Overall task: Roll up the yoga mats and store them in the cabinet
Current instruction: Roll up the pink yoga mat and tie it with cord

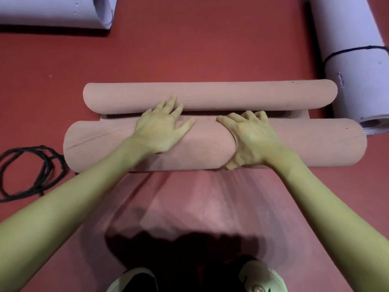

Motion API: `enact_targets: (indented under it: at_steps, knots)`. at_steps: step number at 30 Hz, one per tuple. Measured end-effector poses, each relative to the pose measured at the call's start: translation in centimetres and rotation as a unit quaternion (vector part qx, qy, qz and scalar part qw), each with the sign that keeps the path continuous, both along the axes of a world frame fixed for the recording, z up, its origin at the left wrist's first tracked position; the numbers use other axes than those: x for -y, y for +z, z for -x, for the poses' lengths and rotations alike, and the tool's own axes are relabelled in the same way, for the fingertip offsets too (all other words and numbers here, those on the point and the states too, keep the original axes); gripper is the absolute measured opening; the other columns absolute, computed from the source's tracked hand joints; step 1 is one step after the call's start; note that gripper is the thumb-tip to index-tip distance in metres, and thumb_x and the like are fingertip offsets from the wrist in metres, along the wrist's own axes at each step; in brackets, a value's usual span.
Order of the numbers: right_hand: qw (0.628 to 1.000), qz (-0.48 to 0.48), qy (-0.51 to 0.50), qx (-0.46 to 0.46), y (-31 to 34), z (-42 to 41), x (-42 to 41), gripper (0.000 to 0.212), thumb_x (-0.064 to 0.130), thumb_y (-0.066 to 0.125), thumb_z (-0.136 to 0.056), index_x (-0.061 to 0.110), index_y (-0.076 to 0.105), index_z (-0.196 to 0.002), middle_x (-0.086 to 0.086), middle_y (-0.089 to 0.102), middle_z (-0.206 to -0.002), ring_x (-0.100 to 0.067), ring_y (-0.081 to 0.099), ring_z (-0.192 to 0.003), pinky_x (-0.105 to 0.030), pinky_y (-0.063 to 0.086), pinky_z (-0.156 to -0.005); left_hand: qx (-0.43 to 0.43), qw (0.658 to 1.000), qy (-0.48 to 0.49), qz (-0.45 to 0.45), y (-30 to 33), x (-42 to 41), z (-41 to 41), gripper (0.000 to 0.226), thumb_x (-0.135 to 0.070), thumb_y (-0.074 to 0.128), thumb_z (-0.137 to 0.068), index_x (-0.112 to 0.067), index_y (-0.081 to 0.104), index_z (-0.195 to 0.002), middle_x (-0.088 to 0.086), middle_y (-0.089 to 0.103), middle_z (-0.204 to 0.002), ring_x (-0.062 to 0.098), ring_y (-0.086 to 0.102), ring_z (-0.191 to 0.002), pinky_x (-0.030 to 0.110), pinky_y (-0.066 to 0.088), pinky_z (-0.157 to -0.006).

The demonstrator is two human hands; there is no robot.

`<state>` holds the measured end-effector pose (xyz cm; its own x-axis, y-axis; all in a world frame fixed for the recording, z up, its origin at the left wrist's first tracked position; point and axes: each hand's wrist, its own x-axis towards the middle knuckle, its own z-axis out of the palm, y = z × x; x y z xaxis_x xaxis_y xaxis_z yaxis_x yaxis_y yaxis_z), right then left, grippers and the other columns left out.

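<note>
Head view: rolling step is in hand. The person kneels or bends over a pink yoga mat (210, 207) that runs from under them out to a thick near roll (105, 144) lying crosswise on the floor. Left hand (162, 129) lies flat on top of the roll, fingers spread, tips reaching twd the far side. Right hand (250, 140) presses down harder w/ fingers spread, heel of the palm sunk into the foam so the roll dents there. Neither hand pinches or wraps anything.

Just beyond, touching or nearly so, sits a second pink roll (210, 94), thinner, also crosswise; a flat strip of mat shows btwn the two, so prob. both belong to one mat rolled from both ends, tho can't tell for sure.

Judgement: roll is approx. half done, a good stretch of mat is flat yet. Next move calls for even pressure from both hands, pulling the roll back twd the body w/o letting the ends skew.

Surface: red floor (189, 49), matte. A black cord (31, 169) lies coiled at left, prob. a tie. Two lavender rolled mats (353, 70), one at upper left, one at right bound w/ a black cord. No cabinet in view. Shoe tips show at bottom edge.
</note>
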<state>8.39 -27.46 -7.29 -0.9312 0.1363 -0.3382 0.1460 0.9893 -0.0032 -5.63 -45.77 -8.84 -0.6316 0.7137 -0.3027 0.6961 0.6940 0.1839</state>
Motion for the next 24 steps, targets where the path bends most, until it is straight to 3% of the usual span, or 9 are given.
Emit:
enact_targets:
  at_steps: [9,13,18,22,24]
  knots:
    - [0.994,0.088,-0.015,0.070,0.7,-3.6,2.2,0.127,0.076,0.079,-0.036,0.035,0.030,-0.145,0.012,0.050,-0.131,-0.021,0.046,-0.114,-0.041,0.031,-0.101,0.027,0.999,-0.019,0.043,1.0,3.4,-5.2,0.065,-0.059,0.011,-0.095,-0.031,0.010,-0.154,-0.001,-0.009,-0.162,0.017,-0.001,-0.149,0.039,0.003,-0.121]
    - [0.989,0.133,-0.047,0.038,0.8,-3.5,1.4,0.126,0.077,0.078,-0.036,0.036,0.031,-0.146,0.009,0.049,-0.136,-0.020,0.043,-0.125,-0.037,0.025,-0.104,0.009,0.999,-0.016,0.050,0.2,2.2,-3.8,0.064,-0.059,0.014,-0.097,-0.031,0.010,-0.154,0.000,-0.010,-0.162,0.020,-0.004,-0.149,0.043,0.004,-0.120]
    - [0.984,0.139,-0.085,-0.071,0.2,-4.5,0.3,0.117,0.092,0.043,-0.056,0.025,0.032,-0.150,0.002,0.038,-0.152,-0.019,0.032,-0.139,-0.038,0.019,-0.112,0.013,0.999,-0.009,0.028,-0.5,0.0,-0.5,0.068,-0.062,0.018,-0.096,-0.030,0.003,-0.154,0.001,-0.015,-0.161,0.021,-0.012,-0.148,0.049,0.003,-0.120]
    - [0.985,0.061,-0.092,-0.131,-1.7,-4.0,0.4,0.095,0.079,0.008,-0.083,0.017,0.019,-0.155,-0.001,0.022,-0.161,-0.019,0.018,-0.149,-0.043,0.015,-0.119,0.042,0.999,-0.006,0.026,-0.5,-1.0,0.9,0.072,-0.066,0.016,-0.094,-0.030,-0.003,-0.154,0.000,-0.021,-0.159,0.021,-0.021,-0.146,0.052,-0.003,-0.119]
    - [0.982,0.041,-0.108,-0.149,-1.9,-3.1,0.1,0.083,0.068,0.005,-0.090,0.018,0.016,-0.155,0.000,0.020,-0.162,-0.020,0.015,-0.149,-0.043,0.014,-0.119,0.042,0.999,-0.008,0.020,-0.4,-1.0,0.8,0.074,-0.067,0.016,-0.094,-0.029,-0.003,-0.154,-0.001,-0.020,-0.160,0.020,-0.020,-0.146,0.053,-0.003,-0.119]
